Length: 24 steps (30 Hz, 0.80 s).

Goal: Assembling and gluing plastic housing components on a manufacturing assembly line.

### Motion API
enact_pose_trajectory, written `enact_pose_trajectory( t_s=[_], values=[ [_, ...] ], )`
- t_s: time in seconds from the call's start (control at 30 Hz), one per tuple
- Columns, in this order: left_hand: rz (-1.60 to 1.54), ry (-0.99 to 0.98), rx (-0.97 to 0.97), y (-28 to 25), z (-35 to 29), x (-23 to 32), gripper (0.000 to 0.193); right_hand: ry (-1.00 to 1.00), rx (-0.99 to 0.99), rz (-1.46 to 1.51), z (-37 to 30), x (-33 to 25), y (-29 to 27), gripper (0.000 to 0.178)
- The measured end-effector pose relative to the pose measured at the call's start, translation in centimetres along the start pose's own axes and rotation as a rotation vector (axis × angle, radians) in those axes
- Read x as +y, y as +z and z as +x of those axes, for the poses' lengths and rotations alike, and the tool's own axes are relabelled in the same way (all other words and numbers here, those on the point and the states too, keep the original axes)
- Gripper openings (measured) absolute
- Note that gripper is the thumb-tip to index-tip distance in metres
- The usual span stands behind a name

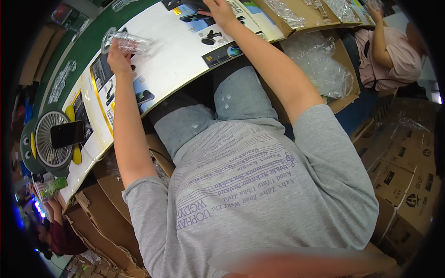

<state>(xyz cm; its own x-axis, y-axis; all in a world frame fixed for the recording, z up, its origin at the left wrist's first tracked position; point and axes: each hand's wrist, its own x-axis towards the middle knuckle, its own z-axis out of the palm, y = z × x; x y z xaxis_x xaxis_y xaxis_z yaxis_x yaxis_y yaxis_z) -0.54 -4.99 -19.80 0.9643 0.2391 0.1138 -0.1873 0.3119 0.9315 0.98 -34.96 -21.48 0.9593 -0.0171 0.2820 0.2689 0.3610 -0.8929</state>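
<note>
My left hand [119, 59] is closed on a clear plastic piece [132, 42], a ribbed, see-through part with a wider round end at the left. It is held above the printed cardboard sheet [162, 53] covering the table, and its right end is blurred. At the top edge, my right hand [220, 13] has its thumb and fingers around a dark object [197, 4]. The frame cuts that object off, so its kind cannot be told. The two hands are well apart.
A penguin-shaped fan [53, 139] with a black phone [68, 134] in front stands at the left. Clear plastic parts [62, 81] lie on the green surface. Open cartons [345, 69] with clear bags sit right. One co-worker [389, 55] is at right, another [62, 234] lower left.
</note>
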Motion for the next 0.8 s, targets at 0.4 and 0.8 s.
enact_pose_trajectory(
  t_s=[0.4,0.8],
  values=[
    [0.007,-0.002,-0.008,-0.6,0.5,0.2,0.038,-0.023,0.077,-0.205,-0.8,-1.7,0.6,0.032],
    [0.022,0.001,0.005,0.3,-0.5,0.5,0.041,-0.064,0.092,-0.244,-1.2,-2.1,0.6,0.032]
  ],
)
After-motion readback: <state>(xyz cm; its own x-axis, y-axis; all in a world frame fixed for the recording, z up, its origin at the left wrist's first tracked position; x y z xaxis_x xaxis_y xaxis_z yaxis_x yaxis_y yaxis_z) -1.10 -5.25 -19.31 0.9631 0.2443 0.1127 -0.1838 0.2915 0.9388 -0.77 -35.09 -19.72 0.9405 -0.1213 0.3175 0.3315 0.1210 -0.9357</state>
